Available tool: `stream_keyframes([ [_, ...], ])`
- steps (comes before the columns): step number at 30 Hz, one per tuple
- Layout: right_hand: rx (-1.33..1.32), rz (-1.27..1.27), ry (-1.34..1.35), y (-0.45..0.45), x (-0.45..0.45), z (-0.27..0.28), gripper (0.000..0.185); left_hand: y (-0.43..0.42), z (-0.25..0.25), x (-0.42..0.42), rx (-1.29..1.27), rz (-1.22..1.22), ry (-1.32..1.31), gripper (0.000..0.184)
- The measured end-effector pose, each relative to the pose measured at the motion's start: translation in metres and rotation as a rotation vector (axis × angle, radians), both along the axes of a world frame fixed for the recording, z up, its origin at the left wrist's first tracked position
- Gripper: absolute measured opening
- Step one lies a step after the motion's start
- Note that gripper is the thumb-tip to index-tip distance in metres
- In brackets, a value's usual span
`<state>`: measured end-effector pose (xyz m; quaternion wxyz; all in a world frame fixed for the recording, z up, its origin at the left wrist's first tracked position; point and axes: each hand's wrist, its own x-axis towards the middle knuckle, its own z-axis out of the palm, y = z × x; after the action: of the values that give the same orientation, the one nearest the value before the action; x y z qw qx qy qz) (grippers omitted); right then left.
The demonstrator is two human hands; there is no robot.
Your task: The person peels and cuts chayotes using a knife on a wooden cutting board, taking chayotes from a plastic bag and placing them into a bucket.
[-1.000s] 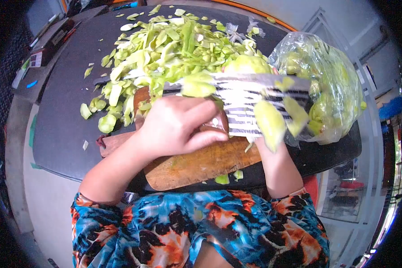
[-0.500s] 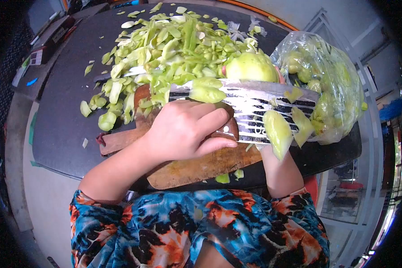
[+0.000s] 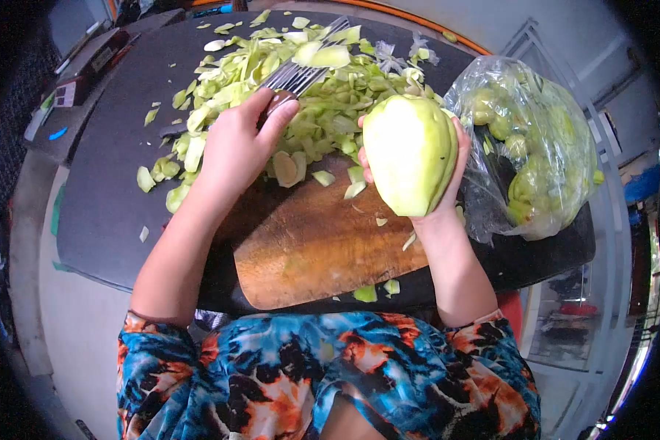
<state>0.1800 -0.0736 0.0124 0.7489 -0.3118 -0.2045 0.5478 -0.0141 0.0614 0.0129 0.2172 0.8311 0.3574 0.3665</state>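
Left grip (image 3: 240,141) clamped on a broad striped knife (image 3: 300,72) with a brown handle, right grip (image 3: 447,194) wrapped round the peeled pale-green fruit (image 3: 405,155), by the brown wooden board (image 3: 319,246)! Beyond the board, green peelings (image 3: 333,128); right of it, a bulging clear plastic bag (image 3: 546,158).

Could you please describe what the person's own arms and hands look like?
Both the left hand and the right hand are gloveless, with bare forearms and no watch or bracelet visible. The left sleeve and right sleeve end around the elbows, in a blotchy print of blue, orange, black and white. The fruit partly hides the right hand.
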Motion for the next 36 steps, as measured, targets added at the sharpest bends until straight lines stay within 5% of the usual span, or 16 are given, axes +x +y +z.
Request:
stream_keyframes([
  [3, 0.035, 0.049, 0.009, 0.001, 0.006, -0.002, 0.080, -0.011, 0.001, 0.003, -0.164, -0.122, -0.079, 0.039],
  [10, 0.242, 0.218, 0.038, 0.002, 0.022, -0.018, 0.072, -0.031, 0.008, -0.001, -0.084, -0.396, -0.001, 0.039],
  [14, 0.160, -0.017, 0.262, 0.004, 0.012, -0.009, 0.068, -0.048, 0.022, -0.004, 0.048, -0.575, -0.043, 0.037],
  [17, -0.028, -0.314, -0.769, 0.001, 0.013, -0.038, 0.056, -0.052, 0.020, -0.002, 0.191, -0.676, -0.014, 0.035],
  [19, -0.023, -0.218, -0.611, 0.002, 0.025, -0.053, 0.054, -0.055, 0.019, -0.001, 0.207, -0.740, 0.026, 0.037],
  [20, 0.038, -0.035, -0.133, -0.001, 0.044, -0.050, 0.054, -0.057, 0.018, 0.000, 0.197, -0.776, 0.035, 0.039],
  [22, 0.052, 0.057, 0.234, 0.005, 0.057, -0.046, 0.062, -0.059, 0.012, 0.002, 0.242, -0.799, 0.054, 0.041],
  [26, 0.013, -0.092, 0.067, 0.015, 0.047, -0.044, 0.075, -0.066, 0.007, 0.007, 0.394, -0.738, 0.058, 0.039],
  [28, 0.107, 0.135, 0.236, 0.006, 0.037, -0.022, 0.076, -0.067, 0.005, 0.009, 0.419, -0.702, 0.033, 0.039],
  [36, -0.018, -0.007, 0.274, 0.002, 0.016, -0.011, 0.077, -0.081, 0.002, 0.014, 0.409, -0.803, 0.065, 0.036],
])
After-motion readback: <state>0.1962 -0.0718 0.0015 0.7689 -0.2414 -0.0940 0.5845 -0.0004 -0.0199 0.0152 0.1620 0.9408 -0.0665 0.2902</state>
